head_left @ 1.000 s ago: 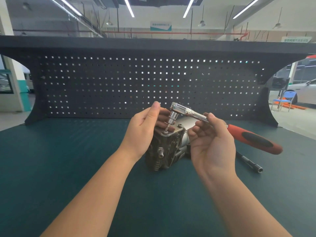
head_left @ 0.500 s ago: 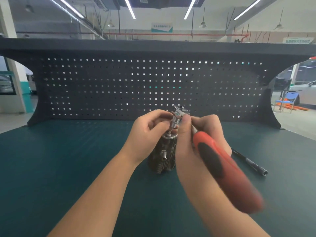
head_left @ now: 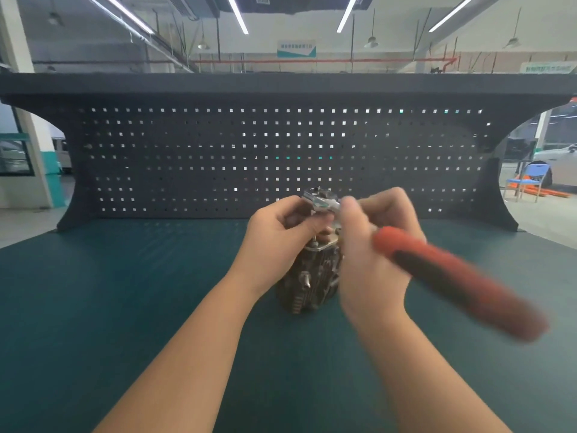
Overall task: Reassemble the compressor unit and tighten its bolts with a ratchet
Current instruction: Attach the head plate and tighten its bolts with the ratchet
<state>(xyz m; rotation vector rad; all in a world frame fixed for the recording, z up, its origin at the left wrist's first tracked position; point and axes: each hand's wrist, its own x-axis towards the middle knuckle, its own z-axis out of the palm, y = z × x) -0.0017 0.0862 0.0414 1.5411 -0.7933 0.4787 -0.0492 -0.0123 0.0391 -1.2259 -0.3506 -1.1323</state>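
The compressor unit [head_left: 307, 281], a dark, finned metal block, stands upright on the green worktop [head_left: 93, 307] in front of a black perforated back panel [head_left: 281, 151], framed between a person's two bare forearms. The left hand [head_left: 276, 242] curls its fingers around the chrome socket and head of the ratchet [head_left: 321, 203], which sits directly above the unit's top plate; a thin shaft runs down from the head towards a bolt [head_left: 315, 243] on that plate, though the fingers hide most of the joint. The right hand [head_left: 371, 245] grips the ratchet's metal shank just behind the head, thumb raised towards the camera. The tool's red and black handle [head_left: 452, 282] sweeps out to the right and towards the viewer, heavily smeared by motion blur, so its outline and far end are hard to make out. The right hand covers the unit's right side, and the left wrist masks its upper left corner; only the front face, with a small protruding fitting [head_left: 306, 279] and rows of fins, reads clearly. No box, tray or bin shows on the worktop. Beyond the panel, a workshop hall shows under strip lights [head_left: 237, 14], with a blue chair [head_left: 527, 182] and part of a white car [head_left: 562, 157] at the right edge, both cut off by the frame
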